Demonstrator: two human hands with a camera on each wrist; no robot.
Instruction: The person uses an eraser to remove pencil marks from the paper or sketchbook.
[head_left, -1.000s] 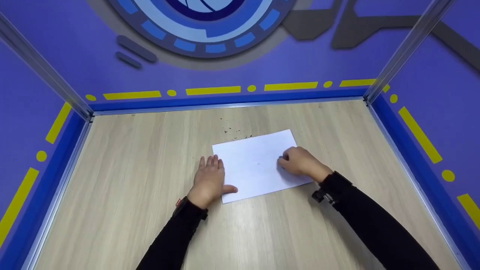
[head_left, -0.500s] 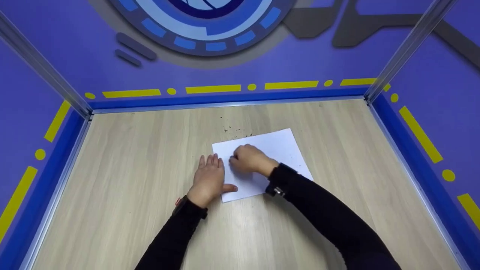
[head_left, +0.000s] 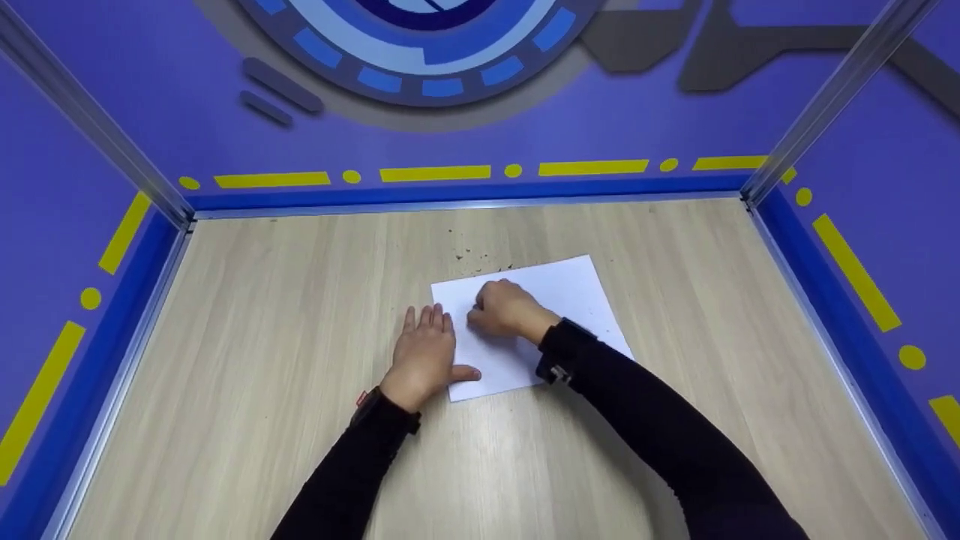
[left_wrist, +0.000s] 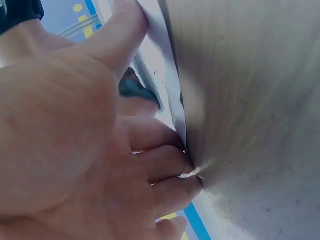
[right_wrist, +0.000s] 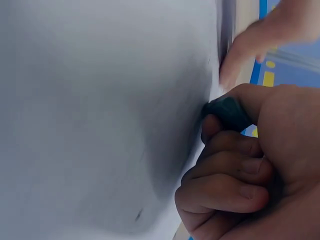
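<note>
A white sheet of paper lies slightly turned on the wooden table. My left hand rests flat along its left edge, fingers straight, thumb spread over the lower left corner. Over the paper's left half, my right hand pinches a small dark green eraser between thumb and index finger, the other fingers curled in. The eraser's tip is right at the paper in the right wrist view. From above, the hand hides it. The left wrist view shows part of the eraser beyond the left palm.
Dark crumbs are scattered on the table behind the paper, with a few specks on the sheet. Blue-purple panels with yellow markings enclose the table at the back and both sides.
My right hand has swept with the eraser from the paper's right side to its left half. My left hand stays in place at the left edge.
</note>
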